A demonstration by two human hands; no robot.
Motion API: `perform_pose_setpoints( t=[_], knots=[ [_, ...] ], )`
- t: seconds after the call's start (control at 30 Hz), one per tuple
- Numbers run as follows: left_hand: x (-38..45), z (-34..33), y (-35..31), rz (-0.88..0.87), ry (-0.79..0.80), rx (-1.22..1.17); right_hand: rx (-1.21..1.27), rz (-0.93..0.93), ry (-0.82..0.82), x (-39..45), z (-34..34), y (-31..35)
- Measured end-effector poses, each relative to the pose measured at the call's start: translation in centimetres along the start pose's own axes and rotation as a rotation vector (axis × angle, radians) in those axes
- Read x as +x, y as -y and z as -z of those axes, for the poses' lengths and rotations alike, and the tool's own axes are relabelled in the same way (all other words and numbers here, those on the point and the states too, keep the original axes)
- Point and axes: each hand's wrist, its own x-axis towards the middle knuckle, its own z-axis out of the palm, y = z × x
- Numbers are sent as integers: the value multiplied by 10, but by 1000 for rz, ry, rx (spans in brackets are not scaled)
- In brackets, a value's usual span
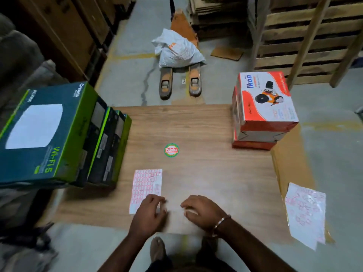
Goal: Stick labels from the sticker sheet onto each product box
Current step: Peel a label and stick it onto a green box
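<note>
Warehouse — pallet jack (179, 75), stacked pallets (306, 36)

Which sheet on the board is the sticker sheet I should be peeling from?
Start at the wooden board on the floor, then go to its near edge by the green Wi-Fi boxes. The sticker sheet lies under the left hand. It shows a neat red grid, unlike the scribbled sheet at the far right.

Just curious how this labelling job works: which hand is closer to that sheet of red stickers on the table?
Left. The left hand rests on the near end of the sticker sheet, fingers overlapping its lower edge. The right hand sits off to the sheet's right on the bare table, not touching it.
</note>
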Motion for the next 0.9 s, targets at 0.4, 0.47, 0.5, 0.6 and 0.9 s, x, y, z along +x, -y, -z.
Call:
perform_pose_setpoints(
  t=[0.4,0.47,0.5,0.6,0.9],
  knots=[
    [-41,15,118,-62,80,271,-348,-114,251,50,-116,59],
    [-40,23,125,-93,93,273,-379,-123,236,55,-127,63],
    [-39,27,128,-95,111,267,-388,-130,231,58,-131,63],
    [-37,40,135,-90,182,243,-376,-160,222,63,-137,72],
    [-71,167,82,-402,-387,-14,202,40,-545,117,-91,173]
  ],
)
